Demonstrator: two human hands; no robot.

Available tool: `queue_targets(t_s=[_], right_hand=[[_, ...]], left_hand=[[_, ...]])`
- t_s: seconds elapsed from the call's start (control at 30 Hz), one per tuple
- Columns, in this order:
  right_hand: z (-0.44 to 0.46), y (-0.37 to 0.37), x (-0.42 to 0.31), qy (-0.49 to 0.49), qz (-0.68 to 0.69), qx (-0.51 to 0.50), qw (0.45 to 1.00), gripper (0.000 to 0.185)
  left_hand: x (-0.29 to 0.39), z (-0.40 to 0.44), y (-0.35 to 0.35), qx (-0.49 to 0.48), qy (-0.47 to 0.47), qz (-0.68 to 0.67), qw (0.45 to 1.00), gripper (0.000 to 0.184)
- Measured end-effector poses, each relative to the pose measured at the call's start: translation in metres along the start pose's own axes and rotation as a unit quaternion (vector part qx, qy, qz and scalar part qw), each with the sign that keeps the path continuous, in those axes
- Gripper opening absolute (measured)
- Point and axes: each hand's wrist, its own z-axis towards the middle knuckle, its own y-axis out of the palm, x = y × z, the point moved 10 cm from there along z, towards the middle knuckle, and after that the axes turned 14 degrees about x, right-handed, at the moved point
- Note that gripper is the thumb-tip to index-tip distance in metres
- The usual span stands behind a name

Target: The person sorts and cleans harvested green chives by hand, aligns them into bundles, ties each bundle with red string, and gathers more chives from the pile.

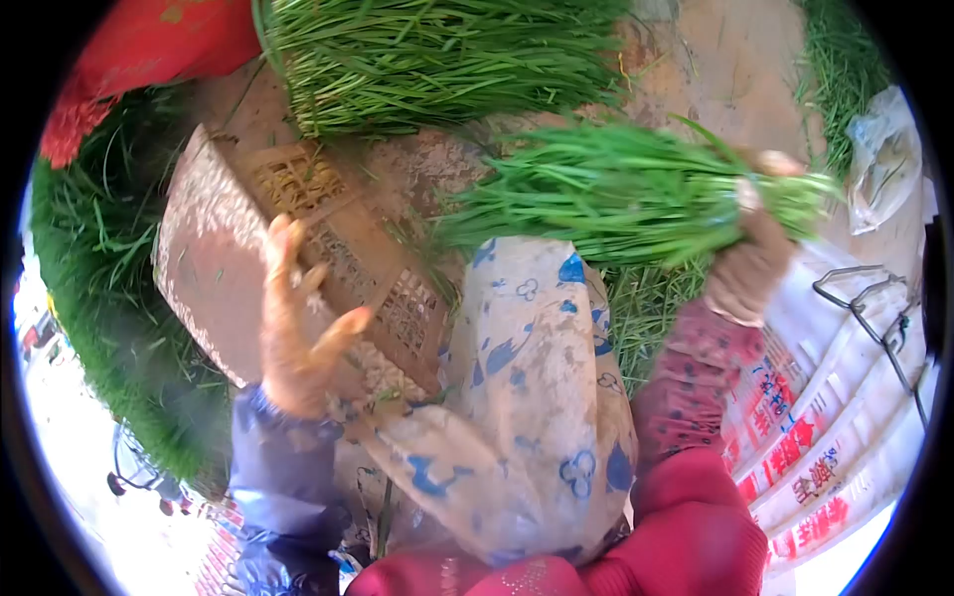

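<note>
My right hand (760, 243) grips a bunch of green chives (606, 189) by the pale stem end. The long leaves point left and are blurred by motion. My left hand (296, 323) is raised with its fingers spread and thumb out, holding nothing. Behind it lies a dirty plastic crate (348, 243) with lattice sides, tilted on the ground. A stained pale cloth with blue patterns (537, 348) covers my lap and knees, below the bunch.
A large pile of chives (447, 60) lies at the top. More greens (119, 328) line the left side. White sacks with red print (815, 417) and a bent metal wire (865, 288) are at right. A clear plastic bag (884, 159) and red cloth (159, 40) lie farther out.
</note>
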Motion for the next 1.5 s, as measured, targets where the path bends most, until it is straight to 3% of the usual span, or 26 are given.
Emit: queue_targets(t_s=[0.03,0.07,0.1,0.13,0.2,0.23,0.27,0.33,0.37,0.47,0.5,0.53,0.67,0.73,0.77,0.8,0.83,0.9,0.97,1.03,1.07,1.1,1.13,1.17,1.33,1.5], right_hand=[[-0.007,0.029,-0.047,0.005,0.087,-0.057,0.995,0.038],[-0.017,0.063,-0.086,0.021,0.204,-0.169,0.964,0.035],[0.002,0.045,-0.084,0.012,0.202,-0.178,0.963,0.035],[0.042,0.009,-0.05,0.057,0.045,-0.186,0.98,0.029],[0.052,-0.003,-0.059,0.086,-0.116,-0.191,0.971,0.023],[0.039,0.013,-0.096,-0.015,-0.165,-0.169,0.972,0.018],[0.02,0.04,-0.115,-0.083,-0.17,-0.16,0.969,0.016],[-0.017,0.068,-0.125,-0.098,-0.186,-0.176,0.962,0.013],[-0.03,0.075,-0.133,-0.1,-0.181,-0.184,0.961,0.012],[-0.035,0.084,-0.157,-0.098,-0.133,-0.208,0.964,0.008],[-0.031,0.094,-0.163,-0.076,-0.114,-0.219,0.966,0.006],[-0.028,0.103,-0.171,-0.061,-0.093,-0.23,0.967,0.005],[-0.033,0.115,-0.208,-0.012,0.015,-0.255,0.967,0.006],[-0.084,0.136,-0.234,0.001,0.05,-0.298,0.953,0.008],[-0.121,0.137,-0.25,-0.004,0.056,-0.304,0.951,0.008],[-0.158,0.149,-0.275,-0.165,0.0,-0.357,0.92,0.003],[-0.197,0.16,-0.298,-0.326,-0.054,-0.395,0.857,0.009],[-0.296,0.177,-0.328,-0.618,-0.152,-0.419,0.648,0.025],[-0.38,0.183,-0.373,-0.519,0.023,-0.528,0.672,0.015],[-0.374,0.206,-0.305,-0.151,0.054,-0.713,0.683,0.02],[-0.454,0.171,-0.361,-0.496,0.108,-0.663,0.55,0.027],[-0.492,0.153,-0.379,-0.553,0.1,-0.689,0.458,0.03],[-0.514,0.14,-0.378,-0.58,0.115,-0.684,0.427,0.035],[-0.531,0.13,-0.367,-0.592,0.13,-0.697,0.382,0.038],[-0.574,0.096,-0.35,-0.533,0.197,-0.721,0.396,0.032],[-0.609,0.08,-0.331,-0.515,0.212,-0.75,0.358,0.018]], left_hand=[[0.004,-0.01,-0.03,0.007,0.036,0.063,0.997,0.1],[0.014,-0.02,-0.054,0.023,0.003,0.115,0.993,0.095],[0.012,-0.028,-0.075,0.05,-0.036,0.069,0.996,0.091],[0.009,-0.037,-0.093,0.076,-0.073,0.018,0.994,0.089],[0.007,-0.056,-0.121,0.108,-0.108,-0.047,0.987,0.086],[0.006,-0.069,-0.126,0.093,-0.119,-0.067,0.986,0.08],[0.001,-0.077,-0.134,0.102,-0.115,-0.082,0.985,0.074],[0.017,-0.113,-0.167,0.06,-0.109,0.013,0.992,0.067],[0.033,-0.115,-0.182,0.091,-0.103,0.037,0.99,0.058],[0.008,-0.138,-0.164,0.06,-0.067,-0.099,0.991,0.061],[0.018,-0.156,-0.141,0.036,-0.162,-0.137,0.977,0.064],[0.043,-0.161,-0.125,-0.001,-0.178,-0.285,0.942,0.066],[0.102,-0.175,-0.054,-0.136,-0.176,-0.522,0.823,0.078],[0.1,-0.213,-0.067,-0.165,-0.165,-0.565,0.791,0.08],[0.116,-0.235,-0.058,-0.207,-0.173,-0.618,0.738,0.08],[0.126,-0.249,-0.052,-0.246,-0.179,-0.665,0.682,0.08],[0.129,-0.254,-0.047,-0.24,-0.165,-0.666,0.687,0.08],[0.138,-0.261,-0.034,-0.254,-0.156,-0.74,0.602,0.108],[0.141,-0.246,-0.031,-0.263,-0.105,-0.76,0.586,0.108],[0.156,-0.256,-0.064,-0.224,-0.005,-0.78,0.584,0.099],[0.153,-0.256,-0.068,-0.228,-0.027,-0.833,0.503,0.092],[0.154,-0.258,-0.072,-0.245,-0.065,-0.876,0.411,0.085],[0.145,-0.262,-0.09,-0.204,-0.019,-0.887,0.414,0.069],[0.137,-0.266,-0.106,-0.176,-0.008,-0.891,0.418,0.069],[0.105,-0.271,-0.13,-0.056,-0.03,-0.871,0.487,0.065],[0.076,-0.278,-0.16,-0.001,-0.04,-0.855,0.517,0.061]])
